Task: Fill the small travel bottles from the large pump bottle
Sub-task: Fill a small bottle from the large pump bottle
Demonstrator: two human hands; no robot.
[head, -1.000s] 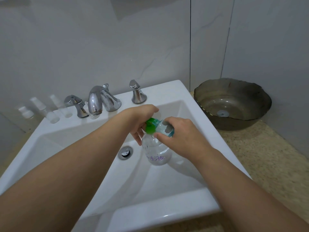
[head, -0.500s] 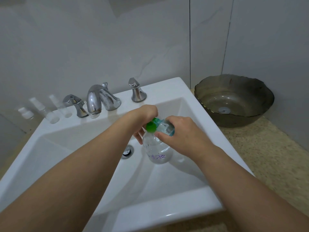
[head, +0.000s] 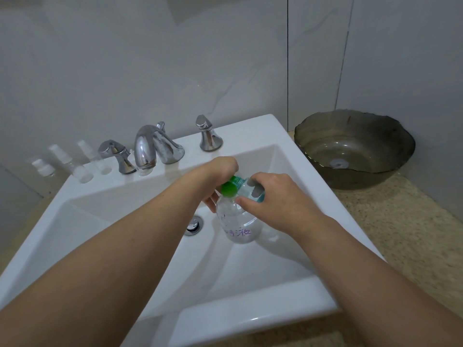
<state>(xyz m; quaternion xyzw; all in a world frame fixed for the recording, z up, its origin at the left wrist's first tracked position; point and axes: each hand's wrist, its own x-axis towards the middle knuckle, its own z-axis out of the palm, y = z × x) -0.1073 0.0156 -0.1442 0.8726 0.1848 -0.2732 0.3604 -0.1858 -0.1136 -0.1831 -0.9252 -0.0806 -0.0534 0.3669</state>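
2 bare forearms reach in from the bottom corners and meet over the white rectangular ceramic sink (head: 250, 319), the largest thing in view, set in a speckled beige stone surface (head: 400, 246). Its round chrome drain (head: 193, 225) lies just left of the bottles. To the right, on that surface by the wall, stands a dark brownish glass bowl with a wavy rim (head: 355, 149). Along the back ledge of the sink sit a chrome curved faucet spout (head: 147, 146) and 2 chrome tap handles (head: 209, 136), 1 on each side of the spout.

Above the basin, the clear rounded plastic bottle with purple handwriting (head: 238, 221) is held upright. The left hand (head: 221, 175) comes from behind it; its fingers (head: 209, 202) curl round the bottle's shoulder. The right hand (head: 273, 201) pinches a small clear bottle with a green cap and blue liquid (head: 244, 187), tilted on its side with the green end resting against the top of the larger bottle; thumb below, fingers wrapped over it.

At the ledge's left end stand 3 small clear travel bottles with white tops (head: 82, 169), blurred.
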